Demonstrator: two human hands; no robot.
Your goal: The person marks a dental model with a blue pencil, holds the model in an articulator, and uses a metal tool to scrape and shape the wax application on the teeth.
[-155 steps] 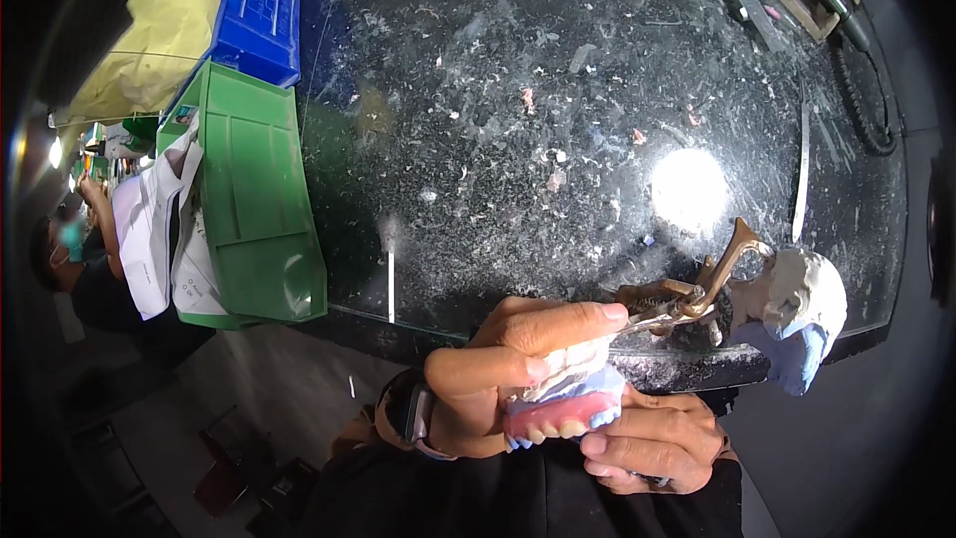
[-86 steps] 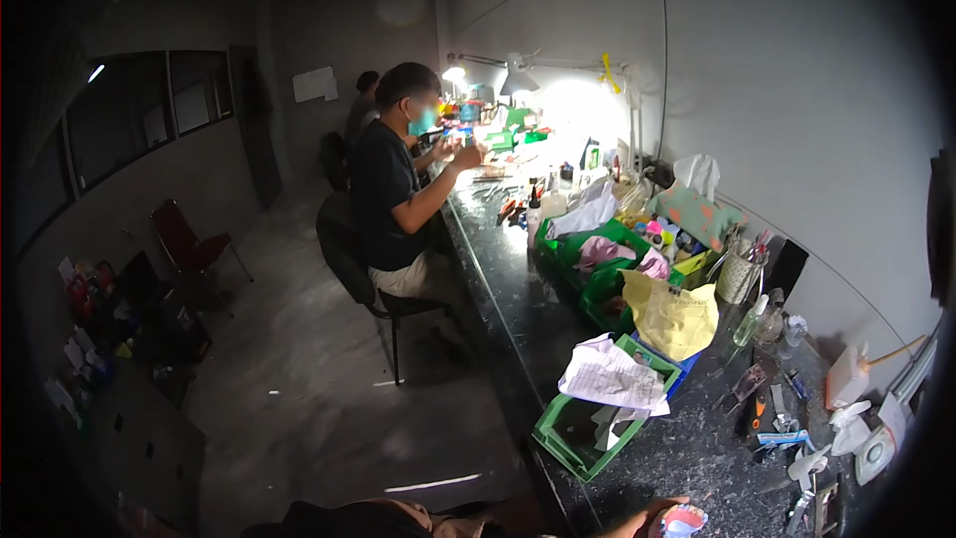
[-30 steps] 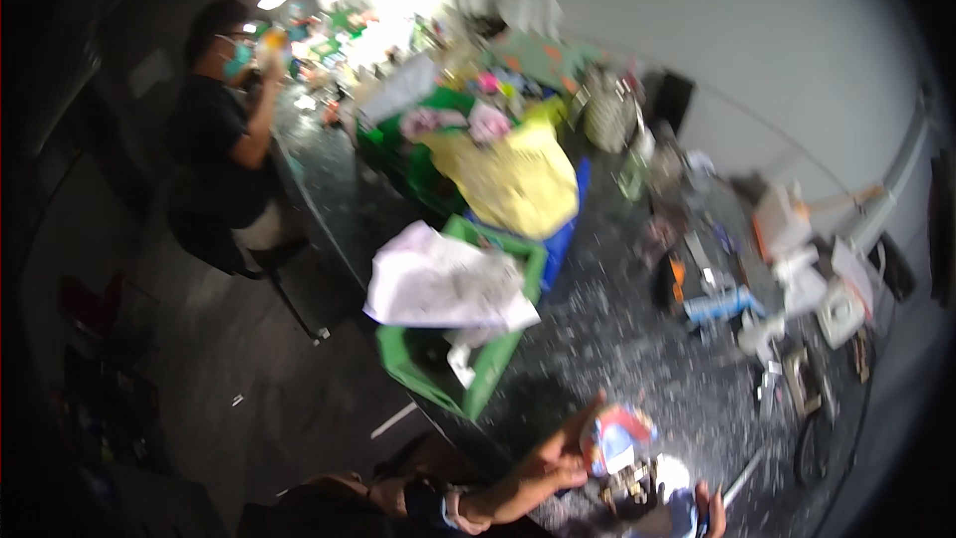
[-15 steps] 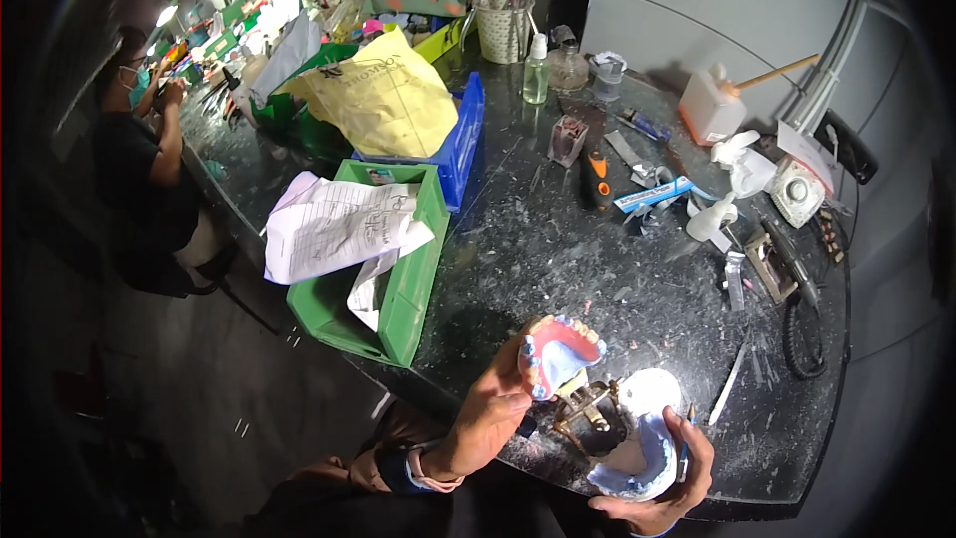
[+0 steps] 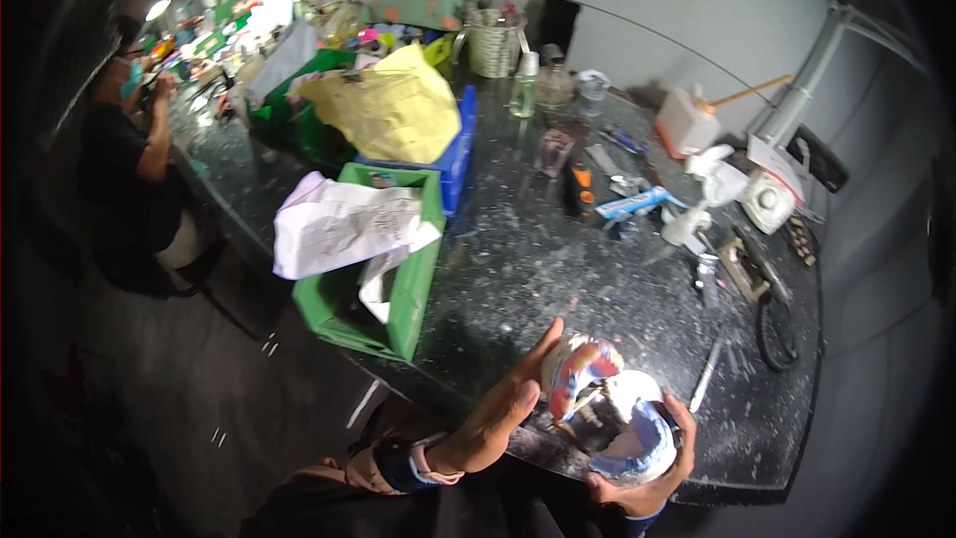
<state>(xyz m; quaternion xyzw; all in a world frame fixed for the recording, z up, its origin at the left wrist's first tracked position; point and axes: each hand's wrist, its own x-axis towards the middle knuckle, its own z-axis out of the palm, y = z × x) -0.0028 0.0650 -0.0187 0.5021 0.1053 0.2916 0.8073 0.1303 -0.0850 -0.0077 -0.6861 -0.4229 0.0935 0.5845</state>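
At the near edge of the dark, dust-flecked bench, a hinged pair of dental casts sits between two bare hands, opened so that the halves stand apart. The half on the left, a pink-gummed cast, is raised and tilted; it has a whitish base, a curved pink ridge and a row of teeth, some pale, some bluish, all softened by blur. The other half, a blue cast, lies lower and to the right, its light-blue arch curving round a paler middle. Between them shows a brass-coloured frame, partly hidden by the casts, beside a bright patch of light.

The left hand comes in from the lower left, a dark watch at its wrist. Its thumb and forefinger are spread apart, the forefinger reaching up along the outer side of the pink-gummed cast, the thumb near its lower part; how firmly they press cannot be told, and the other fingers are hidden. The right hand cups the blue cast, thumb below and a finger bent round the right side, closed on it from both.

Right of the hands lies a thin white strip; farther left, a green bin bears crumpled papers.
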